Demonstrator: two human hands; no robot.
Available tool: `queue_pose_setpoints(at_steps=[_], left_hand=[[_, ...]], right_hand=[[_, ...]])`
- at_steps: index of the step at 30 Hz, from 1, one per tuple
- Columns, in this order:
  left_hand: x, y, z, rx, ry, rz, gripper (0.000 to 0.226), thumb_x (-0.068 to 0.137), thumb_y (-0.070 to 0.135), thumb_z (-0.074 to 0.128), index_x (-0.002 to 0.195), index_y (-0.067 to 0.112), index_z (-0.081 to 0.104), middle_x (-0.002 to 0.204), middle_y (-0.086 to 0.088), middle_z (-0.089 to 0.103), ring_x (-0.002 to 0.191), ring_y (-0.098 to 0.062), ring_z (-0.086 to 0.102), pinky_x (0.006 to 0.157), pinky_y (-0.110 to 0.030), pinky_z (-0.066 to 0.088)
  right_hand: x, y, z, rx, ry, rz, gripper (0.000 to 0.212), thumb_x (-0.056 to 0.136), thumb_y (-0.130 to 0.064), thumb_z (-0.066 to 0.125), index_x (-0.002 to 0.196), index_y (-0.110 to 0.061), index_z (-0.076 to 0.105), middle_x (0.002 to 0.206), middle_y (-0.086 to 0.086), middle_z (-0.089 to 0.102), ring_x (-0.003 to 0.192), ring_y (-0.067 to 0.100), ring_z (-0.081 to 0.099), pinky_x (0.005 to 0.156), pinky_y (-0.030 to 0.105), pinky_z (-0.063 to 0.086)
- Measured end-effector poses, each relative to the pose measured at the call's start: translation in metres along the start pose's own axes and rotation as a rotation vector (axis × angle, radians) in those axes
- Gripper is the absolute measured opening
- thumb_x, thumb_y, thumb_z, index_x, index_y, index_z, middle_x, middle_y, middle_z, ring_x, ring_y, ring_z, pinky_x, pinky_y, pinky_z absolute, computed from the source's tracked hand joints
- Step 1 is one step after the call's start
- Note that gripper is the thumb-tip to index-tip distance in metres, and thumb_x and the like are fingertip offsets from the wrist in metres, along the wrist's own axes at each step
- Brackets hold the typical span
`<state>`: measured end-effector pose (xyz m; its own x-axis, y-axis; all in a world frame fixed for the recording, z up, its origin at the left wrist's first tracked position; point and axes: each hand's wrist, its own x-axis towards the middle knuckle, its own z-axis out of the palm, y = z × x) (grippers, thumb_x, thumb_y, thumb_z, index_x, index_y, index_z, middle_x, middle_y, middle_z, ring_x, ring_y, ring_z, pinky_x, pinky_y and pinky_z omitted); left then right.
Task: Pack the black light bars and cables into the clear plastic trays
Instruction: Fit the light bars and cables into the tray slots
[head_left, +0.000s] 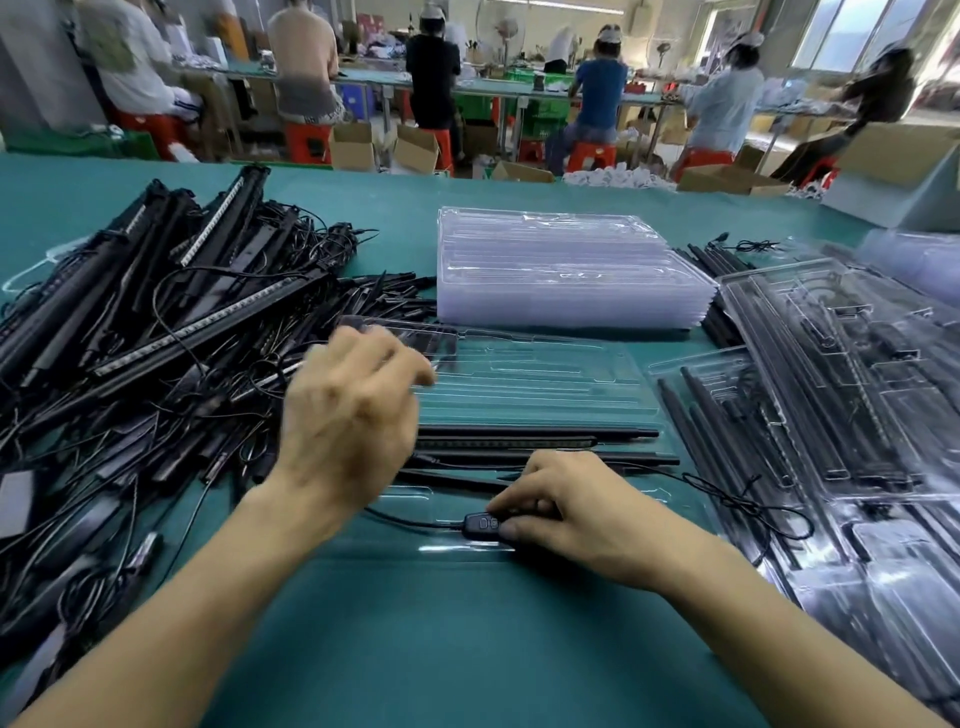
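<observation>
A clear plastic tray (545, 374) lies flat on the green table in front of me. Several black light bars (545, 444) lie in its near slots. My right hand (566, 514) holds a small black cable controller (480, 525) at the tray's near edge, fingers curled round it; its cable (410, 521) trails left. My left hand (353, 410) hovers blurred over the tray's left end, fingers loosely curled, and I cannot tell if it holds anything. A big tangled pile of black bars and cables (156, 338) fills the left of the table.
A stack of empty clear trays (566, 270) stands behind the open tray. Packed trays (841, 395) overlap at the right. Loose black bars (711, 265) lie beside the stack. Several people sit at benches beyond the table.
</observation>
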<state>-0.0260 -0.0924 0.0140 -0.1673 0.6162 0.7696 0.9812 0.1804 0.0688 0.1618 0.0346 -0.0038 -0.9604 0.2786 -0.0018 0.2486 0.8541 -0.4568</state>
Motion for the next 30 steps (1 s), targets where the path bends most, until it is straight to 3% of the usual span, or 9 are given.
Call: queue_pose_setpoints(at_steps=[3,5,10,14,20,22,25,27,30], left_hand=[[-0.003,0.014,0.002,-0.433,-0.426,0.041,0.021,0.080,0.018,0.054,0.087,0.023,0.074,0.083,0.013,0.063,0.074,-0.010,0.060,0.066,-0.033,0.052],[-0.012,0.016,0.009,-0.518,-0.656,-0.041,0.012,0.080,0.032,0.065,0.087,0.031,0.074,0.080,0.015,0.066,0.073,-0.002,0.061,0.067,-0.034,0.053],[-0.028,0.003,0.017,-0.549,-0.732,-0.248,0.020,0.070,0.059,0.077,0.080,0.043,0.072,0.074,0.025,0.068,0.069,0.003,0.064,0.062,-0.023,0.049],[-0.029,0.000,0.019,-0.619,-0.806,-0.340,0.029,0.060,0.069,0.072,0.073,0.043,0.074,0.067,0.022,0.070,0.064,0.002,0.066,0.063,-0.029,0.053],[-0.028,-0.001,0.020,-0.513,-0.823,-0.270,0.033,0.059,0.079,0.059,0.073,0.052,0.069,0.066,0.029,0.066,0.067,0.007,0.063,0.061,-0.023,0.048],[-0.030,-0.003,0.020,-0.544,-0.827,-0.277,0.030,0.062,0.075,0.063,0.074,0.048,0.070,0.067,0.026,0.067,0.067,0.004,0.064,0.060,-0.024,0.050],[-0.029,-0.009,0.017,-0.683,-0.909,-0.316,0.016,0.070,0.052,0.079,0.074,0.037,0.075,0.068,0.013,0.072,0.063,-0.004,0.067,0.059,-0.024,0.051],[-0.027,-0.012,0.014,-0.721,-0.953,-0.327,0.008,0.074,0.038,0.082,0.075,0.033,0.076,0.070,0.008,0.073,0.064,-0.009,0.069,0.059,-0.026,0.054],[-0.025,-0.022,0.008,-0.660,-0.963,-0.341,0.005,0.076,0.030,0.080,0.076,0.033,0.076,0.072,0.009,0.074,0.068,-0.009,0.070,0.066,-0.032,0.058]], right_hand=[[0.001,0.003,0.002,-0.044,-0.002,-0.018,0.025,0.091,-0.042,0.064,0.114,-0.034,0.071,0.086,-0.012,0.050,0.084,0.006,0.050,0.075,0.019,0.037],[0.001,0.003,0.003,-0.045,-0.002,-0.024,0.025,0.091,-0.041,0.063,0.113,-0.033,0.072,0.086,-0.007,0.052,0.085,0.009,0.053,0.076,0.023,0.040],[-0.001,0.007,-0.002,0.043,0.026,0.039,0.023,0.087,-0.038,0.069,0.108,-0.032,0.073,0.079,-0.012,0.062,0.075,0.003,0.055,0.069,0.019,0.044],[-0.003,0.011,-0.001,0.169,0.066,0.161,0.010,0.078,-0.032,0.079,0.087,-0.028,0.077,0.067,-0.020,0.068,0.067,-0.005,0.060,0.060,0.012,0.042],[0.000,0.008,0.001,0.095,0.032,0.252,0.013,0.078,-0.041,0.076,0.090,-0.035,0.074,0.076,-0.019,0.069,0.079,0.001,0.062,0.076,0.029,0.052],[-0.002,0.008,-0.002,0.119,0.023,0.234,0.013,0.079,-0.037,0.077,0.092,-0.034,0.076,0.073,-0.019,0.068,0.074,-0.003,0.061,0.071,0.022,0.050],[-0.012,0.015,-0.011,0.127,-0.008,0.207,0.018,0.080,-0.025,0.078,0.098,-0.029,0.077,0.068,-0.015,0.066,0.064,-0.006,0.056,0.060,0.007,0.039],[-0.021,0.023,-0.019,0.061,-0.016,0.220,0.018,0.082,-0.023,0.076,0.098,-0.029,0.076,0.075,-0.013,0.068,0.069,-0.004,0.059,0.064,0.008,0.043],[-0.034,0.031,-0.027,-0.068,-0.033,0.240,0.011,0.084,-0.025,0.070,0.093,-0.032,0.072,0.084,-0.020,0.069,0.078,-0.005,0.061,0.078,0.023,0.052]])
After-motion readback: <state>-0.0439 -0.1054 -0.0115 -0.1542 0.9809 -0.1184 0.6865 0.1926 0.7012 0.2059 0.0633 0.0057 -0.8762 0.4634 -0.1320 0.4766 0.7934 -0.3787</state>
